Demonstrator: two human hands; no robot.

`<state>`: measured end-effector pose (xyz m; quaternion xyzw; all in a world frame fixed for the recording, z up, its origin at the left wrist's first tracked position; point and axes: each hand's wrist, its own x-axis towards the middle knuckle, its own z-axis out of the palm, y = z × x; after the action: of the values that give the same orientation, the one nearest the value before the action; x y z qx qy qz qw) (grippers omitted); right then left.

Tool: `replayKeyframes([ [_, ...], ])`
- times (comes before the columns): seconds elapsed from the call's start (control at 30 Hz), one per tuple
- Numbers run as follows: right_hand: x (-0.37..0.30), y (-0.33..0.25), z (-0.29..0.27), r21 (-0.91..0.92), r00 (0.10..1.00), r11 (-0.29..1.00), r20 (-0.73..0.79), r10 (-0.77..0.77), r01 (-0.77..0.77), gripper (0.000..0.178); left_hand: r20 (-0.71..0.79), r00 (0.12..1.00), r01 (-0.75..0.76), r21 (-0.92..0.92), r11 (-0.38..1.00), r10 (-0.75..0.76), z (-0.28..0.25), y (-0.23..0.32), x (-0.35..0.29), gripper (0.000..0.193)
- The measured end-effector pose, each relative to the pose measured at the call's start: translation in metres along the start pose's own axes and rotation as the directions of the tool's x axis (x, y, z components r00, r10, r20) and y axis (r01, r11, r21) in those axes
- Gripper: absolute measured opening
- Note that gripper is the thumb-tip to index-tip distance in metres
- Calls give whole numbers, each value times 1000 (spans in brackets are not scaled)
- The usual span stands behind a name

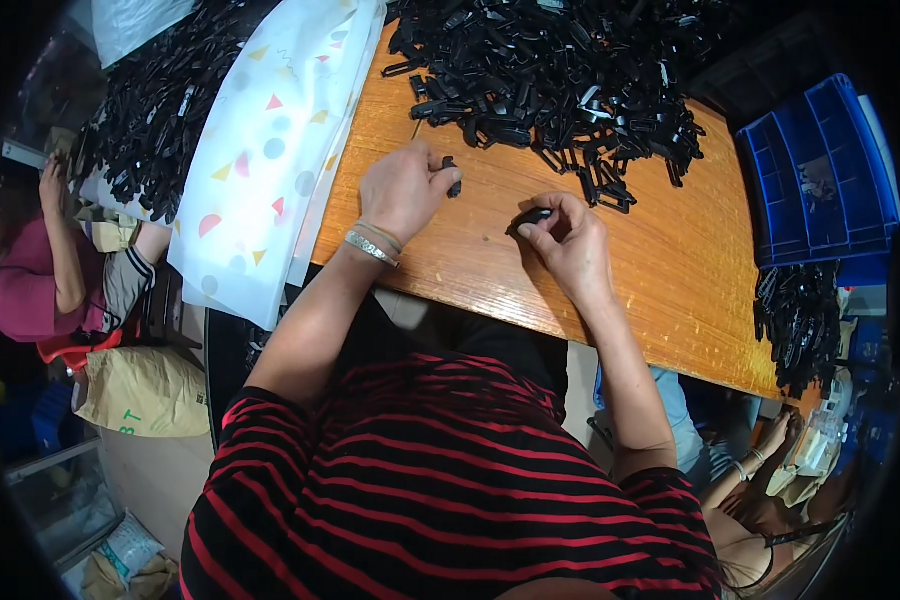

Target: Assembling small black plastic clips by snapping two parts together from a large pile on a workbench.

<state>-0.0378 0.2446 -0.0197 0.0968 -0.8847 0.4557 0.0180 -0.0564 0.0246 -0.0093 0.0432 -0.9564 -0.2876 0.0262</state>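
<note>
My left hand [402,190] rests on the wooden table [670,270] and pinches a small black plastic piece [452,182] between thumb and fingers. A bracelet sits on that wrist. My right hand [568,240] is a short way to the right, its fingers closed on another small black plastic part [530,217]. The two hands are apart, both just in front of a large heap of black plastic clips [560,70] that covers the far side of the table.
A white plastic bag with coloured shapes [260,150] lies at the table's left edge, more black parts [150,120] beyond it. Blue bins [820,170] stand at right, with another pile of black parts [798,322] below. Other people sit at left [40,270] and lower right [760,470].
</note>
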Motion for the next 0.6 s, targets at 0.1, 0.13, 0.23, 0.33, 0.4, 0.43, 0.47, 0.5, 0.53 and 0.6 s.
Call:
replayKeyframes([
  [0.1,0,1,-7,-152,994,988,95,45,-30,30,50,999,-18,-8,1000,18,1,4,3,25],
  [0.13,0,3,-7,-151,995,988,89,47,-33,30,51,998,-24,-6,1000,24,4,4,3,25],
  [0.23,-3,5,-9,-87,994,995,104,-31,40,28,-32,967,-252,-2,968,252,13,4,-1,19],
  [0.33,-7,-1,-10,-284,992,951,76,-104,122,24,-14,939,-344,-7,939,344,16,8,-7,15],
  [0.4,-9,-1,-7,-383,986,910,101,-130,159,22,-113,908,-414,-97,905,403,25,4,-7,20],
  [0.43,-8,2,-8,-394,981,900,116,-154,188,23,-117,906,-418,-94,904,407,26,2,-7,20],
  [0.47,-7,4,-6,-394,981,899,112,-159,190,23,-79,903,-428,-77,901,422,26,0,-6,23],
  [0.5,-4,5,-5,-336,983,924,81,-163,181,22,-41,899,-437,-61,897,436,26,-2,-6,26],
  [0.53,-5,6,-4,-277,986,946,54,-160,169,22,-41,900,-436,-62,898,434,29,-6,-7,26],
  [0.6,-1,1,0,-157,984,972,-17,-177,172,21,-58,942,-302,-570,764,329,35,-14,-11,30],
])
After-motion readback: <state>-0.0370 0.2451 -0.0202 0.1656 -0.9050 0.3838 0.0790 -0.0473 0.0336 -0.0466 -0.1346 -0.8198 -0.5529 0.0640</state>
